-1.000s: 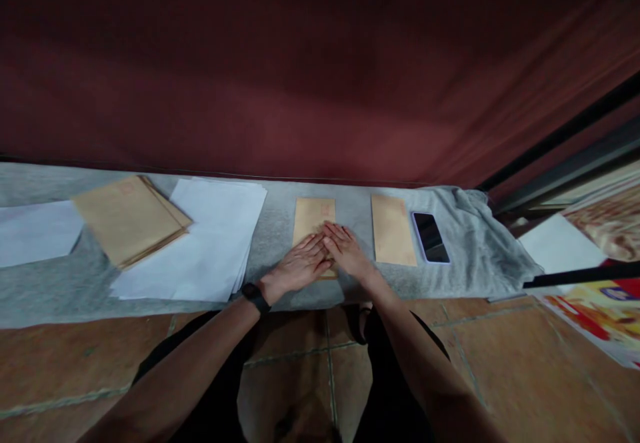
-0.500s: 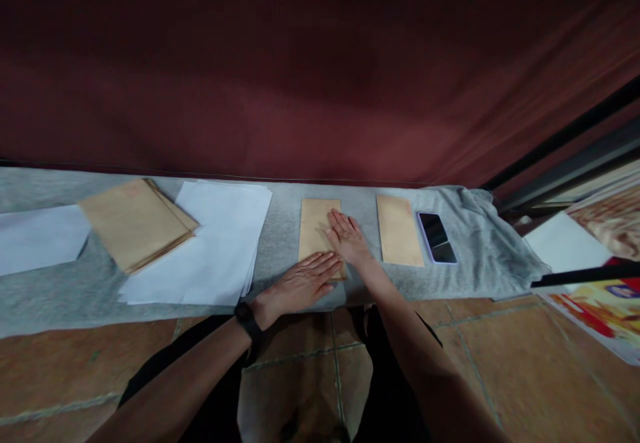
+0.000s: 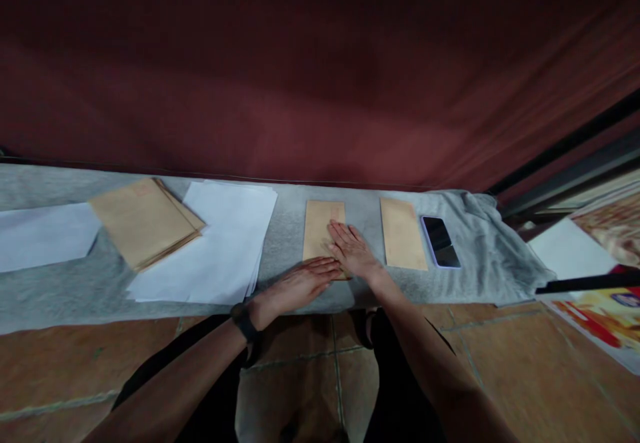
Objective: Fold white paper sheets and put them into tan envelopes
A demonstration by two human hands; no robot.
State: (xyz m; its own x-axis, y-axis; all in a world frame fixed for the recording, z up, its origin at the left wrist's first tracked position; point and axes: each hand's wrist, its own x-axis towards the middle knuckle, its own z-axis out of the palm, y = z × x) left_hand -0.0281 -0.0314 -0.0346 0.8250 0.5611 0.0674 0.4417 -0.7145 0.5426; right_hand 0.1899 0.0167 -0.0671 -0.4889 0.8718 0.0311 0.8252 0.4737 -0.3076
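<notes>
A brown paper envelope point(image 3: 317, 224) lies flat in front of me on a grey cloth point(image 3: 285, 243). My left hand point(image 3: 305, 281), with a black band on its wrist, rests across the envelope's near edge, fingers stretched out. On the envelope's right part lies my right hand point(image 3: 354, 249), flat with its fingers extended. Both palms face down, and neither hand grips anything. The near part of the envelope is partly hidden under them. Another brown envelope point(image 3: 403, 233) lies apart to the right of my right hand.
A phone point(image 3: 441, 241) lies right of the second envelope. To the left are white paper sheets point(image 3: 225, 236), a stack of brown envelopes point(image 3: 143, 219) partly over them, and more white paper point(image 3: 45, 236). A dark red curtain point(image 3: 320, 109) hangs behind; a tiled floor point(image 3: 500, 343) lies below.
My right hand has slid slightly toward me on the envelope, uncovering reddish print near its top. The whole view has shifted a little.
</notes>
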